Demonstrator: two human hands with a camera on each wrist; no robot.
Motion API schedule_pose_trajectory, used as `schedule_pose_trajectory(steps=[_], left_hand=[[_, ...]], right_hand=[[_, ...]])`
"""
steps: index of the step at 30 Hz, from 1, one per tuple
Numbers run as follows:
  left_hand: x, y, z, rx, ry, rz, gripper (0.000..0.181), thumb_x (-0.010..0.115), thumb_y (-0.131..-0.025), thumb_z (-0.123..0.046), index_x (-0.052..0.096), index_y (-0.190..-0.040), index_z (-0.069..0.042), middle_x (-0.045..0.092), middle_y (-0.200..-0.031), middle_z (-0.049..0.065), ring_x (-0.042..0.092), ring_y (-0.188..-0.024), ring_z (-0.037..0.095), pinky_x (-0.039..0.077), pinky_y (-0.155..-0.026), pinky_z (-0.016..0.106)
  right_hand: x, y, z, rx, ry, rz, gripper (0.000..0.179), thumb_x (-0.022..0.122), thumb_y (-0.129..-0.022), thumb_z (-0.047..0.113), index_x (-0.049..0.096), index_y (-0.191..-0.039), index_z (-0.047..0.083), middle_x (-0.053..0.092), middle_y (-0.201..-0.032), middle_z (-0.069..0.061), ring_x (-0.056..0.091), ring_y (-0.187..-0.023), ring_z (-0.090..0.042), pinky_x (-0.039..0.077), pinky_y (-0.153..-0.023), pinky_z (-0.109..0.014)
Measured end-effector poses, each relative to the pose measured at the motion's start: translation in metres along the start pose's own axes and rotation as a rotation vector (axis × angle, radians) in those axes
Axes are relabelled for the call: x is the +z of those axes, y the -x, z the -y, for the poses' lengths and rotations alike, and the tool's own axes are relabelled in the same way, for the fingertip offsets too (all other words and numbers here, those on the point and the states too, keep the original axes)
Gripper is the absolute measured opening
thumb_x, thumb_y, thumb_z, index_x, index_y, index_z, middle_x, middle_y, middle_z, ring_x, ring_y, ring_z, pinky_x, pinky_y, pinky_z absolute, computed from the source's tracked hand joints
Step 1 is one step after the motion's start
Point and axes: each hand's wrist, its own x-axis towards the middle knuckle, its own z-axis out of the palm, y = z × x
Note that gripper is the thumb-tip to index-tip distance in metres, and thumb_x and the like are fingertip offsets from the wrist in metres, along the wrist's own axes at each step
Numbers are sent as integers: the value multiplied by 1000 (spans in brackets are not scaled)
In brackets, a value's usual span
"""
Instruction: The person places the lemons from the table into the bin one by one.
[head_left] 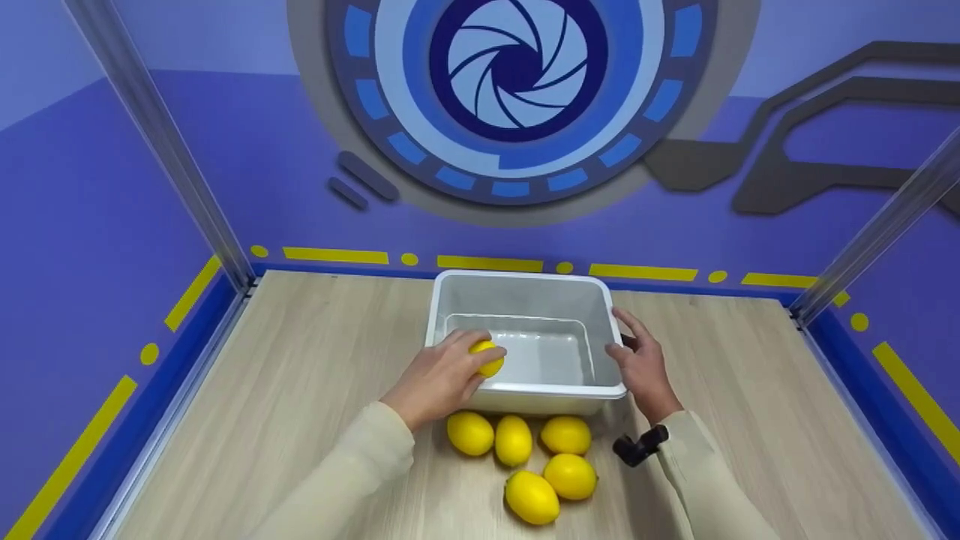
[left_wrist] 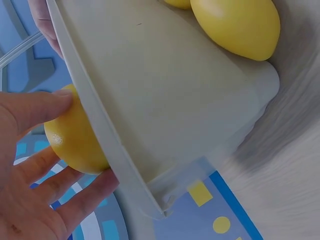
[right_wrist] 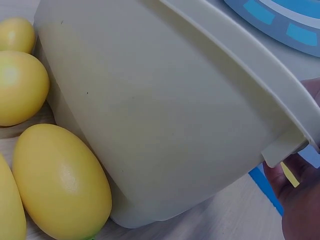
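Observation:
A white rectangular plastic bin (head_left: 555, 391) stands on the wooden table, its inner floor visible in the head view. Over its front left rim, my left hand (head_left: 439, 379) holds a yellow lemon (head_left: 491, 360) between thumb and fingers. The left wrist view shows this lemon (left_wrist: 75, 137) at the bin's rim, the thumb on one side and fingertips on the other. My right hand (head_left: 646, 373) grips the bin's right rim, thumb at the top edge and fingers outside. Several lemons (head_left: 532, 497) lie on the table just in front of the bin.
The wood-grain tabletop (head_left: 315, 360) extends to both sides of the bin. Blue printed panels (head_left: 225, 150) wall the back and sides, with metal posts (head_left: 161, 142) at the corners. A black device (head_left: 640, 445) is strapped at my right wrist.

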Motion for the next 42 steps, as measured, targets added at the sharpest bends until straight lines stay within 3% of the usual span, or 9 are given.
schedule_pose_trajectory(steps=[19, 30, 38, 42], left_hand=[[2, 0, 4, -32, 92, 55, 39, 60, -95, -20, 56, -134, -25, 53, -138, 6, 52, -127, 22, 52, -98, 37], [4, 2, 7, -49, 170, 84, 34, 55, -98, -21, 58, -131, -25, 54, -134, 4, 54, -121, 21, 51, -98, 36], [8, 1, 8, -64, 132, 94, 24, 56, -96, -12, 70, -115, -19, 59, -127, 5, 56, -116, 20, 53, -96, 34], [9, 2, 9, -59, 105, 73, 26, 57, -95, -9, 69, -117, -17, 60, -123, 4, 58, -112, 20, 54, -93, 33]], right_hand=[[0, 0, -2, -17, 19, -7, 61, 50, -96, 5, 31, -151, 24, 38, -151, -16, 44, -134, -35, 44, -104, -55], [0, -2, -1, -12, 33, -13, 61, 50, -96, 5, 32, -151, 24, 35, -154, -13, 43, -136, -33, 43, -106, -52], [0, -1, -1, -6, 34, -7, 61, 50, -96, 6, 32, -151, 25, 35, -154, -12, 43, -136, -32, 43, -106, -51], [0, -1, -1, -9, 29, -9, 60, 50, -96, 6, 32, -151, 25, 33, -155, -11, 42, -136, -32, 42, -107, -52]])
